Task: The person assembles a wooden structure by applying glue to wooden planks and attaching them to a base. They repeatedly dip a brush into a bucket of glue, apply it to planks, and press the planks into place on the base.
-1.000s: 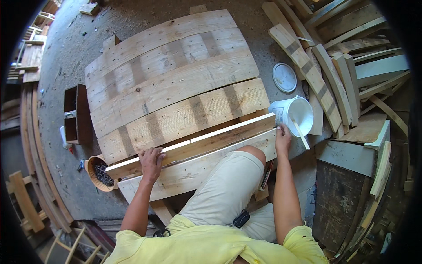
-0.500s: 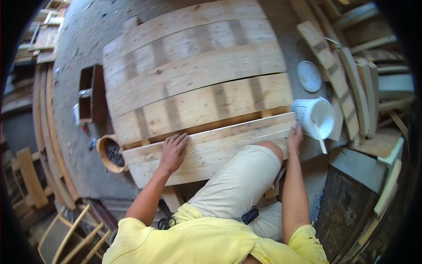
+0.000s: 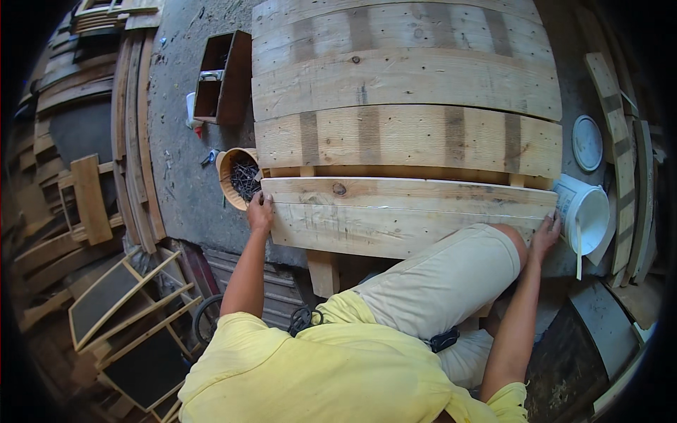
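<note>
A long pale wooden board lies along the near side of a panel of several side-by-side boards. My left hand grips the board's left end, with fingers closed at its corner. At the opposite end, my right hand is closed round the corner, close to a white bucket. A narrow gap separates this board from the one beyond it, and cross pieces show in the gap. Below a lengthwise line is another pale wood surface; my bent knee rests against it.
Left of the panel stand a round tub of nails and a brown wooden toolbox. A white bottle with a red tip is beside the toolbox. A round lid lies at right. Stacked planks and wooden frames line the left.
My left hand has moved from the board's top edge out to its left end. The right hand stays at the right end. The whole view has shifted and turned.
</note>
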